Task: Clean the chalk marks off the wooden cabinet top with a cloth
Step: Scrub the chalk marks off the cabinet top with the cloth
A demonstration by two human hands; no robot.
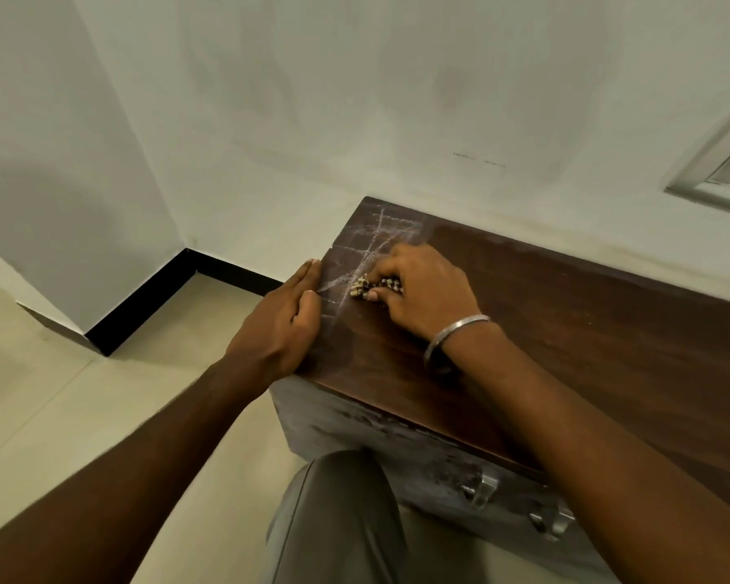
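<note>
Cabinet top [586,330]: dark wood, with chalk marks [376,238] crossing its far left corner. Cloth [360,287]: checked, bunched, lying on the marks under your right hand [422,288], whose curled fingers grip it. Your left hand [283,322]: fingers straight, holding nothing, resting on the top's left edge. Bangle [452,335]: on your right wrist.

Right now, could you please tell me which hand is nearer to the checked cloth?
Right. The right hand grips the checked cloth on the cabinet top; the left hand rests at the top's edge, left of the cloth, apart from it.
</note>
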